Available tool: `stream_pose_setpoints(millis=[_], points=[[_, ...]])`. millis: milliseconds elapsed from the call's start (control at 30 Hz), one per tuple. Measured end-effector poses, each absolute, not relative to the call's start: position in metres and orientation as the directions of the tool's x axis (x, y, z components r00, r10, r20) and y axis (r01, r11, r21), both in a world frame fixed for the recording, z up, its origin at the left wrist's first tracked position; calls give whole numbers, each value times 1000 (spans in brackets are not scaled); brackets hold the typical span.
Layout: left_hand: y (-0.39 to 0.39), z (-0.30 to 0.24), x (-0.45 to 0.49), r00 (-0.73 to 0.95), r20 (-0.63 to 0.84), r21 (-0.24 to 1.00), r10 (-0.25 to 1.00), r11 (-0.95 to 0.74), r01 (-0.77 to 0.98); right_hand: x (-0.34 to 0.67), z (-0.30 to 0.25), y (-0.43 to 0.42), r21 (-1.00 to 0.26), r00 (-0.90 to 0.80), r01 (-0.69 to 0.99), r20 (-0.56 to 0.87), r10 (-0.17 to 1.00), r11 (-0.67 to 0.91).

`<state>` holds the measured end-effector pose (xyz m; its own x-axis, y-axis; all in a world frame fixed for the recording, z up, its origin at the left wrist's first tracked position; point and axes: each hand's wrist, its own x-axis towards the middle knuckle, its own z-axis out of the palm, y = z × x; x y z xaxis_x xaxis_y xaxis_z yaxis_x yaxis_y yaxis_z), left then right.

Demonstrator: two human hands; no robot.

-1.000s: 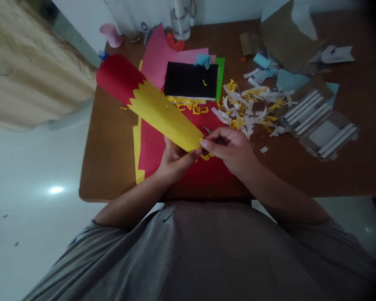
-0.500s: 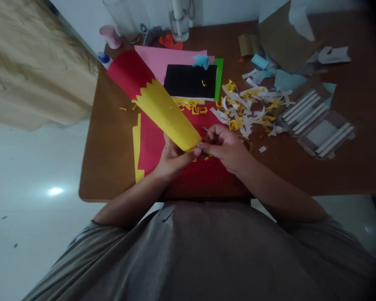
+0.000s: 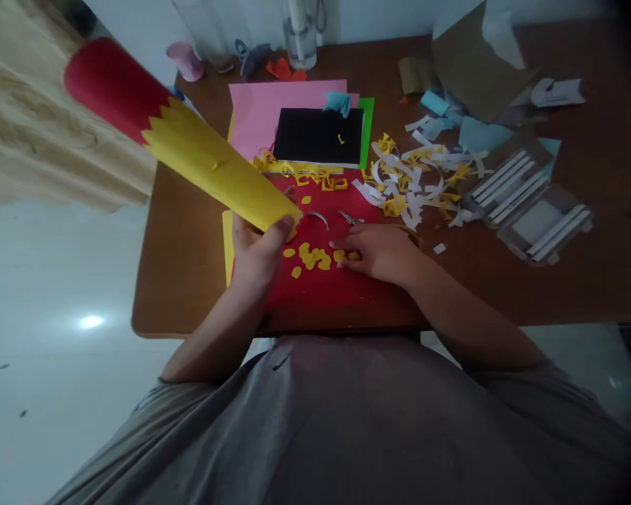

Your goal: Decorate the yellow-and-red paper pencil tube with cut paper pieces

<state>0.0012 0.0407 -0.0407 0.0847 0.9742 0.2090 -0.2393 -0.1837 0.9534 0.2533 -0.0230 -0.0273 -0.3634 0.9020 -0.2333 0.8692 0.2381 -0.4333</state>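
A rolled paper tube (image 3: 215, 161), yellow with a zigzag edge against its red far end, slants up to the left. My left hand (image 3: 257, 249) is wrapped round its lower end, thumb on top. Low over a red paper sheet (image 3: 315, 298), my right hand (image 3: 383, 252) has its fingertips a little apart at the right side of several small yellow paper pieces (image 3: 315, 257). No held object shows in those fingers. Beyond them lie a thin curved silver piece (image 3: 320, 219) and a small metal tool (image 3: 350, 218) whose kind I cannot make out.
White and yellow paper scraps (image 3: 415, 175) are heaped right of the sheet, beside an open clear plastic case (image 3: 550, 224). Behind lie a black rectangle (image 3: 318, 137), pink paper (image 3: 252, 105) and brown paper (image 3: 484, 63). A glass (image 3: 301, 49) stands by the wall.
The tube has swung up and left in my left hand. My right hand has let go of its lower end and lowered to the sheet. The small yellow pieces now show.
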Motion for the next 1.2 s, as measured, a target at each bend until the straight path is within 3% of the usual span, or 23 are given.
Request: stream_pose_setpoints(millis=[367, 500, 867, 1033, 1200], points=[[31, -29, 9, 328, -59, 917, 943, 180, -355, 261, -33, -19, -506, -390, 827, -198, 899, 247], [29, -28, 9, 366, -123, 915, 922, 249, -318, 270, -30, -17, -581, -421, 777, -193, 886, 242], [20, -34, 12, 497, -233, 899, 836, 380, -218, 262, -19, -21, -537, -374, 814, -192, 907, 222], [14, -29, 14, 493, -218, 883, 842, 385, -268, 268, -17, -24, -685, -369, 709, -157, 916, 169], [10, -20, 16, 555, -161, 862, 816, 390, -323, 271, -4, -32, -850, -244, 521, -59, 968, 79]])
